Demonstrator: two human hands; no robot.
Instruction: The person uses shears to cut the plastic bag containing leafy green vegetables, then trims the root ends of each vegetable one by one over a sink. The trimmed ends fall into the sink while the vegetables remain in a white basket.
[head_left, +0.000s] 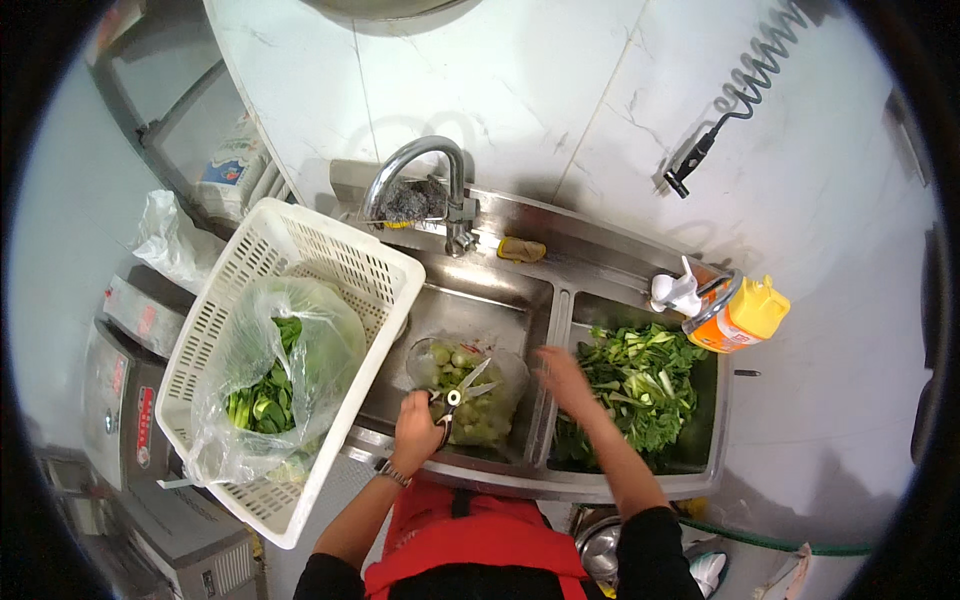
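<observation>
My left hand (417, 431) grips a pair of scissors (454, 399) by the dark handles, with the blades apart over the left sink basin. Below the blades lies a clear plastic bag (510, 405) with pale green vegetable pieces in it. My right hand (559, 371), somewhat blurred, hovers by the divider between the basins; no object shows in it. Cut leafy greens (649, 382) fill much of the right basin. At the left, a white plastic crate (405, 277) holds a clear plastic bag (330, 330) of leafy greens.
A curved metal faucet (454, 180) stands behind the left basin, with steel wool (412, 201) beside it. A yellow-edged sponge (521, 250) lies on the back ledge. An orange and yellow jug (739, 315) stands at the right rear corner. A coiled black cord (761, 71) hangs on the wall.
</observation>
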